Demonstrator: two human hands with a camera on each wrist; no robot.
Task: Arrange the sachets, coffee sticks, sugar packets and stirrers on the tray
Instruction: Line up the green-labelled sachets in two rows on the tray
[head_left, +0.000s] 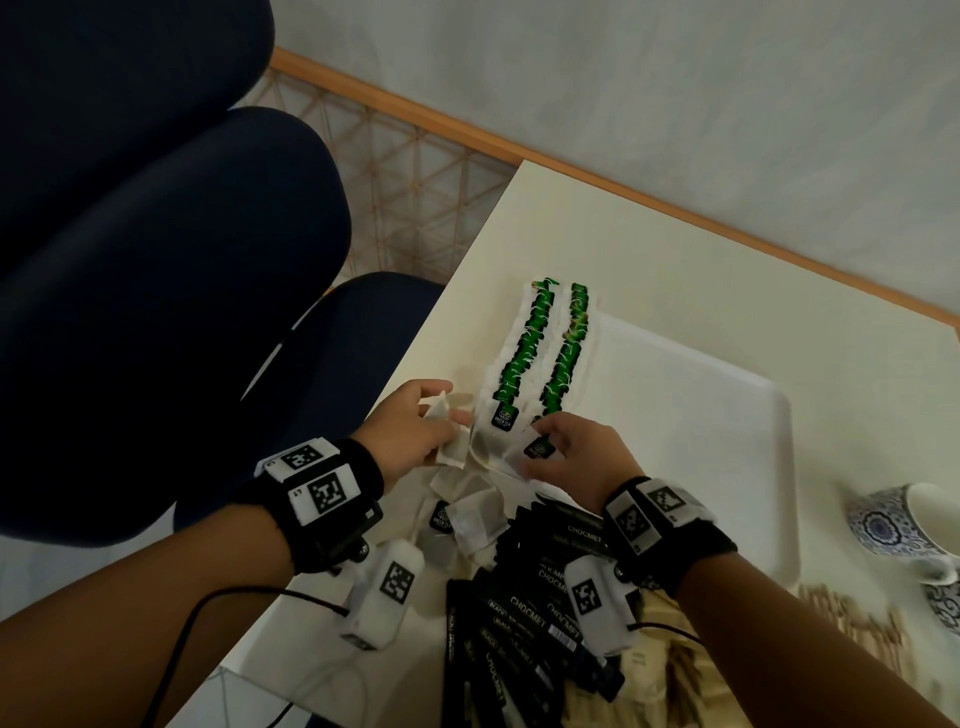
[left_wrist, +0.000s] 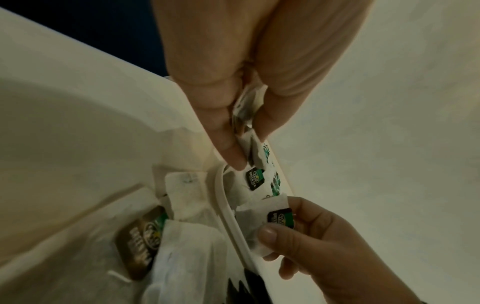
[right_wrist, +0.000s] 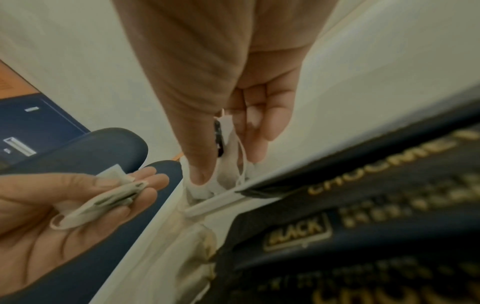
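Note:
Two rows of green-tagged tea sachets lie along the left side of the white tray. My left hand grips a small bunch of tea sachets beside the tray's near left corner. My right hand pinches one tea sachet by its black-green tag at the near end of the rows, just over the tray rim. In the right wrist view, thumb and fingers hold that sachet. Loose sachets lie on the table below my hands.
Black coffee sticks are heaped near the table's front edge, beige sugar packets to their right. Wooden stirrers lie further right. Blue patterned cups stand right of the tray. A dark chair stands left of the table.

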